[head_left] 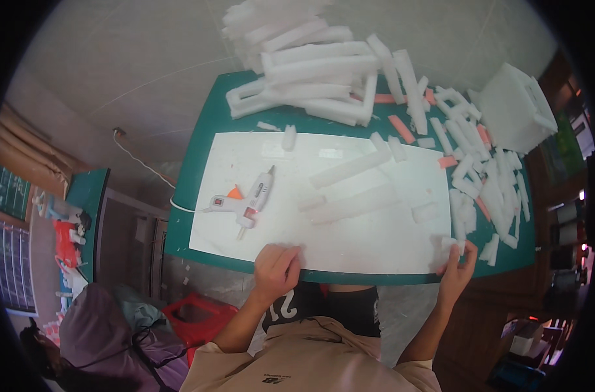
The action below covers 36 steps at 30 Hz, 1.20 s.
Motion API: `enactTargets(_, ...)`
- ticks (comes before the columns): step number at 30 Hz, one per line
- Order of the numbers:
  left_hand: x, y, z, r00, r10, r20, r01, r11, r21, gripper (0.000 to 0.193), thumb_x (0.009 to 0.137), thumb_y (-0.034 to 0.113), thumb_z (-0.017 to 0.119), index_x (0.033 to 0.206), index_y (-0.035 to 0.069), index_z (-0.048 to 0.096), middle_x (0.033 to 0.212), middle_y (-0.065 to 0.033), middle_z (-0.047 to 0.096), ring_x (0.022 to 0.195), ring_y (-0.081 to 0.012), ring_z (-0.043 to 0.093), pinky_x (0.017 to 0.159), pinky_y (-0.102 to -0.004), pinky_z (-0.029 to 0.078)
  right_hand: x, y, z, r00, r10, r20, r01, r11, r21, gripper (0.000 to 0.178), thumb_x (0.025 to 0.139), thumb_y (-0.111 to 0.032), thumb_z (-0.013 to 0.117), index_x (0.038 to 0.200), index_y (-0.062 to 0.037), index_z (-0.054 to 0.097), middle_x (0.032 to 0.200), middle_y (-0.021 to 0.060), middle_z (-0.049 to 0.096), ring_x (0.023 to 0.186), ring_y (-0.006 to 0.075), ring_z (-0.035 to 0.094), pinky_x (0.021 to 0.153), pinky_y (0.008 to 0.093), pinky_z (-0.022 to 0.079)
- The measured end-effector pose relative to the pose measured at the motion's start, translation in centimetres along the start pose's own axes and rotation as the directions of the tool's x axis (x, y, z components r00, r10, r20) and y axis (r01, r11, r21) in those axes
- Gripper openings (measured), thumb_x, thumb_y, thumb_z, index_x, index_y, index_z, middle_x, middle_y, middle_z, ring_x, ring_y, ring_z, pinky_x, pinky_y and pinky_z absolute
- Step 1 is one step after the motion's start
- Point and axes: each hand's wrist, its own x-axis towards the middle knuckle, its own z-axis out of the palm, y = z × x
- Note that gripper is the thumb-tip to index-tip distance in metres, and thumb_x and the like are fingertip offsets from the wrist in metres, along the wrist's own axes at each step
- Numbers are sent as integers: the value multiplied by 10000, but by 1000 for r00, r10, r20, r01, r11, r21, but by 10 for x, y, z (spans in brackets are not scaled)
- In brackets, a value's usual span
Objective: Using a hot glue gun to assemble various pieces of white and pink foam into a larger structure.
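My left hand rests at the near edge of a white board, its fingers curled closed with nothing visible in them. At the board's near right corner, my right hand pinches a small white foam piece between thumb and fingers. A white glue gun with an orange trigger lies on the board's left part. Right of it lie a long foam strip and a second foam strip, with a short foam block nearer the right edge.
The board lies on a green tabletop. White foam frames are stacked at the far side; loose foam strips and a foam box crowd the right. A cord runs off left. A red stool stands beside me; another person is at lower left.
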Motion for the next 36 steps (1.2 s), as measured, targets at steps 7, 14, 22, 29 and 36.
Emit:
enactTargets(7, -3, -4, -3, 1000, 3, -29, -3, 1000, 2, 208, 733, -75, 630, 920, 6, 668, 704, -92, 589, 606, -276, 533, 561, -376, 416, -3, -6, 9, 999, -26, -29, 26, 999, -27, 251, 1003, -198, 590, 1178, -30, 525, 1047, 94, 597, 471, 27, 415, 364, 191, 308)
enactTargets(14, 4, -3, -1, 999, -2, 38, 2, 1000, 14, 201, 758, -35, 642, 948, 22, 674, 741, -118, 599, 646, -314, 563, 604, -421, 443, -2, 5, 3, 1000, 9, -10, -9, 1000, 17, 239, 1015, -166, 568, 1226, -68, 513, 757, 12, 576, 480, 20, 397, 374, 183, 280)
enactTargets(22, -22, -8, 8, 992, -117, 40, 115, 992, 54, 164, 915, 0, 549, 1024, -63, 654, 869, -185, 646, 763, -338, 620, 673, -397, 496, 13, -12, 12, 998, -46, 41, 46, 999, -4, 245, 936, -184, 680, 1108, -45, 575, 555, 55, 530, 510, 101, 520, 503, 277, 409)
enactTargets(29, -17, -5, 2, 988, -125, 92, 119, 991, 66, 174, 949, 11, 534, 1042, -77, 652, 922, -194, 662, 810, -320, 647, 737, -370, 520, 10, -22, -1, 988, -139, 73, 148, 980, -130, 275, 920, -205, 704, 1126, -54, 602, 551, 55, 501, 502, 114, 485, 515, 281, 385)
enactTargets(36, -14, -3, 1, 982, -167, 91, 161, 985, 69, 175, 951, 14, 532, 1037, -80, 653, 921, -193, 663, 810, -319, 647, 743, -368, 522, 17, -27, 0, 995, -87, 38, 88, 996, -14, 244, 934, -176, 661, 1131, -43, 609, 765, 80, 712, 610, 149, 628, 581, 257, 448)
